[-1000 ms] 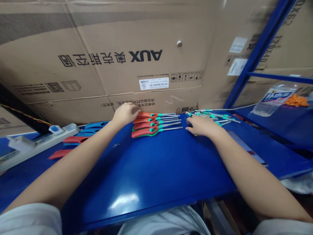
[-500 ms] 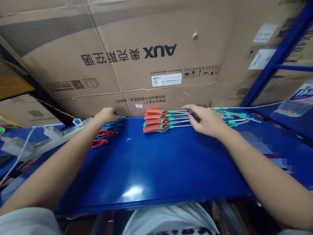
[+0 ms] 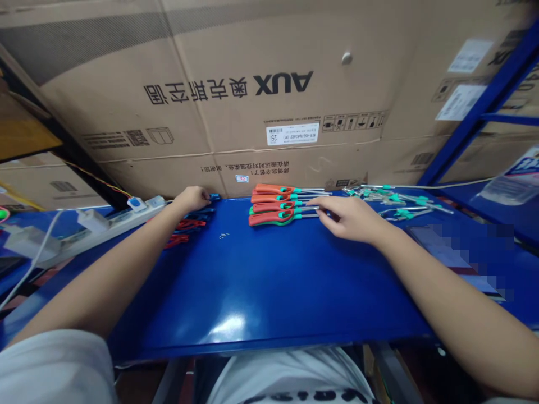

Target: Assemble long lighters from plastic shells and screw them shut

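Observation:
My left hand (image 3: 192,198) is at the back left of the table, fingers curled down by a blue plastic handle (image 3: 215,197) whose end sticks out past them. Red handles (image 3: 190,224) and more blue ones lie below that wrist, partly hidden by my forearm. Mid-table is a row of long-nosed gas lighters (image 3: 272,217) with orange-red and green handles, teal collars and metal rods pointing right. My right hand (image 3: 349,217) is over the rod ends, thumb and forefinger closed around a rod. To its right lies a loose pile of metal rods with teal parts (image 3: 396,197).
A big cardboard box (image 3: 227,129) stands behind the blue table (image 3: 252,280). On the left are a white power strip (image 3: 122,224) and cables. A blue frame post (image 3: 475,115) and a clear plastic package (image 3: 511,182) are at right, with a partly pixelated flat panel (image 3: 442,247).
My right hand has moved slightly left along the lighter rods, and its fingers have come down to them. My left hand stays by the blue handles. The view has shifted a little.

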Available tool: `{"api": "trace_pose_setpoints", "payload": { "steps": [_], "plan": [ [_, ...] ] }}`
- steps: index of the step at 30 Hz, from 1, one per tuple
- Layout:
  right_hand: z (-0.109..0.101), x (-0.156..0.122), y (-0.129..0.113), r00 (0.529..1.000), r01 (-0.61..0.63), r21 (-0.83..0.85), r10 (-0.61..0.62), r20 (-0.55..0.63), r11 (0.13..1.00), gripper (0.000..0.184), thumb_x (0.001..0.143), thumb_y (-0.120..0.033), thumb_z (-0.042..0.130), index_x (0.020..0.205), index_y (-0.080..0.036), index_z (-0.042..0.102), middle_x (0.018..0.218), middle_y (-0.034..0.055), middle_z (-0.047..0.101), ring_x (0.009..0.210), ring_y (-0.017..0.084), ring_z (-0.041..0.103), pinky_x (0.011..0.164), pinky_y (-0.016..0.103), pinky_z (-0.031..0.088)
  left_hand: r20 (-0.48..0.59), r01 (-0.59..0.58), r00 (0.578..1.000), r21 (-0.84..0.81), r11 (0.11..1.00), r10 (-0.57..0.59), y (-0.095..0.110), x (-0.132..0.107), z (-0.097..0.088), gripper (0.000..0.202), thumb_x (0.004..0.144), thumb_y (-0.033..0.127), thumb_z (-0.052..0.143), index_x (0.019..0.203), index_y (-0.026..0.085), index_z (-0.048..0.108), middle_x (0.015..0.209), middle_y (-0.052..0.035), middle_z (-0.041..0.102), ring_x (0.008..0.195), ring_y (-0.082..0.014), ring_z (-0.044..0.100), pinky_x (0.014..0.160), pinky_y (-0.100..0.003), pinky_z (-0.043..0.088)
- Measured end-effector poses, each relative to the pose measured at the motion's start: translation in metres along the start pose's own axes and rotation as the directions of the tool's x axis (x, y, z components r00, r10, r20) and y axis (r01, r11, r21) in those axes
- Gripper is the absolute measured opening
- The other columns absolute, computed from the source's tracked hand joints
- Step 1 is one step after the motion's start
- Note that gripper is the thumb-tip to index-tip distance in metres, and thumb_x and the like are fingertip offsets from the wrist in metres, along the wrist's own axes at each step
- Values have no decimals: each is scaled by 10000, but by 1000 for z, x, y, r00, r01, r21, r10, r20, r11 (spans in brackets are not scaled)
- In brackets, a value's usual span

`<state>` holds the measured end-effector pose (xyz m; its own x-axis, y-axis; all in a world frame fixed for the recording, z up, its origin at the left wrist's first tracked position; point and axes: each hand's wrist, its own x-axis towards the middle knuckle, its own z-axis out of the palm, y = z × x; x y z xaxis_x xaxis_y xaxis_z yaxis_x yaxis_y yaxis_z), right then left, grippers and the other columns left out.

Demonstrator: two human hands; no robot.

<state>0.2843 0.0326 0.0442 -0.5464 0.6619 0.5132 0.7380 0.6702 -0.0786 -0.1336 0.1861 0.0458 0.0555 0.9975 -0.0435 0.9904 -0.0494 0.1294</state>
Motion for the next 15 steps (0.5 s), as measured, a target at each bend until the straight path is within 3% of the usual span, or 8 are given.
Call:
{"api": "trace_pose_setpoints", "payload": {
  "steps": [7,8,11,15],
  "plan": [
    [-9,1,-8,994,-86,-22,87,71,996,382,945,-228,465,1269,-212,668,1042,84,776,764,201,697,748,297,487,-236,29,972,103,994,-4,21,-40,-33,369,973,373,622,1265,148,603,1264,-100,623,1090,-259,640,914,-457,567],
    [-10,1,-9,993,-91,-22,93,70,996,383,948,-230,459,1269,-211,668,1032,87,776,766,204,698,754,299,488,-280,25,960,110,994,7,26,-47,-38,320,1011,336,543,1239,122,612,1218,-107,648,1105,-278,627,936,-451,543],
    [-11,2,-13,994,-91,0,91,67,996,387,959,-234,445,1279,-220,663,1057,89,771,814,215,706,785,309,494,-378,-27,923,131,991,75,49,-71,-48,321,1038,299,419,1248,121,585,1201,-119,664,1113,-287,606,943,-419,508],
    [-7,2,-19,999,-41,65,38,39,997,374,981,-237,432,1291,-223,642,1202,88,730,988,219,697,868,311,490,-385,-163,897,169,972,218,93,-108,-41,243,982,305,501,1143,173,626,1141,-94,691,1077,-288,630,906,-379,507]
  ]
}}
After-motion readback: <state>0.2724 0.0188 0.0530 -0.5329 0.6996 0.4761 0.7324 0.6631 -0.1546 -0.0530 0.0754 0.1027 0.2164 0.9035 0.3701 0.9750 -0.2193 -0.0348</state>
